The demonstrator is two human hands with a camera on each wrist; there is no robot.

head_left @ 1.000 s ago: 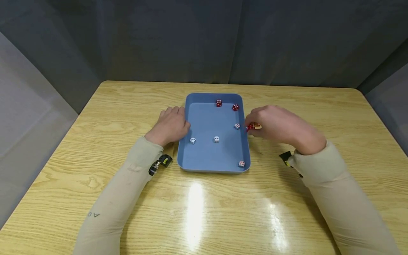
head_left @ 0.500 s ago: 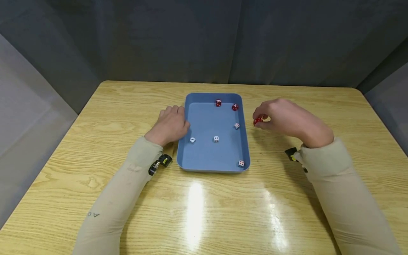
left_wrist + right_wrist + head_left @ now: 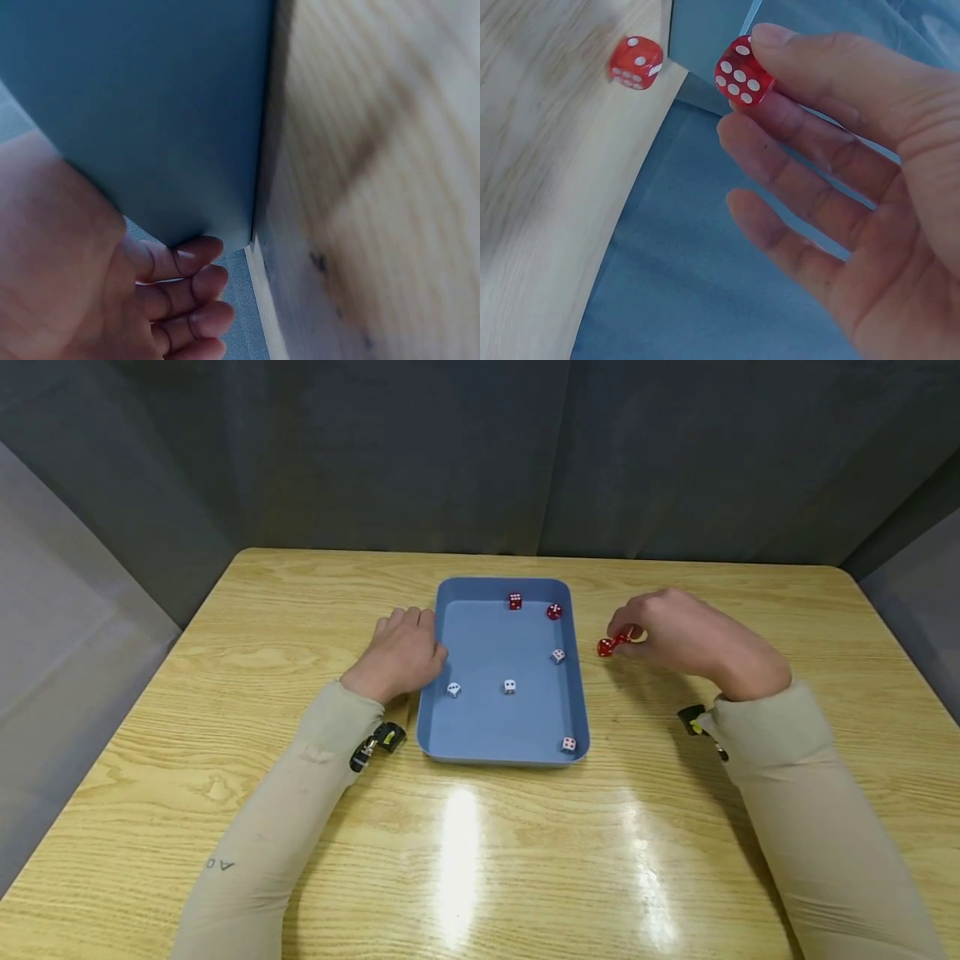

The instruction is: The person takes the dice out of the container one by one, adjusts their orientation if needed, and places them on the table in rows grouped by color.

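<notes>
A red die is pinched between thumb and forefinger of the right hand, just right of the blue tray — a second red die is seen beside it. The tray's left wall is touched by the left hand, fingers loosely curled, nothing held.

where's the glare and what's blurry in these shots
Head view: two bright glare patches on the table near the front edge, and the frame edges bend like a wide lens. Left wrist view: the wood grain is soft and out of focus. Right wrist view: the loose red die is smeared, the held die sharp.
</notes>
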